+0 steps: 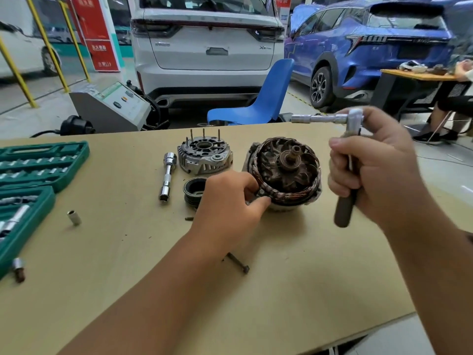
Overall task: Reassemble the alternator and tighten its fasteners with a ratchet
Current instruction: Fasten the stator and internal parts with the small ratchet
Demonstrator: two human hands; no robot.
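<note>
Two bare hands work over the bench (294, 290), and we see the open half of the alternator (285, 172) standing a little right of its middle, toward the far edge, copper windings ringing the rotor and the shaft pointing up. Our left hand (230, 201) reaches in from the near edge and pinches at the near-left rim of that stator body, thumb and forefinger closed on a small lug there; we cannot tell whether a fastener sits between them. Our right hand (376, 165) hovers just right of the alternator, clear of the bench, with its fingers wrapped round the ratchet (345, 175), whose grey handle hangs down below the fist while a chrome extension sticks out leftward from the head. The rear housing (204, 155), with three studs standing up, lies toward the far edge just left of the alternator, and the pulley (194, 190) rests in front of it, partly hidden by our left hand. A long socket bar (167, 175) lies left of the housing. A loose bolt (239, 262) lies near our left forearm. The green socket case (38, 165) sits open along the left edge, a single socket (74, 217) beside it.
</note>
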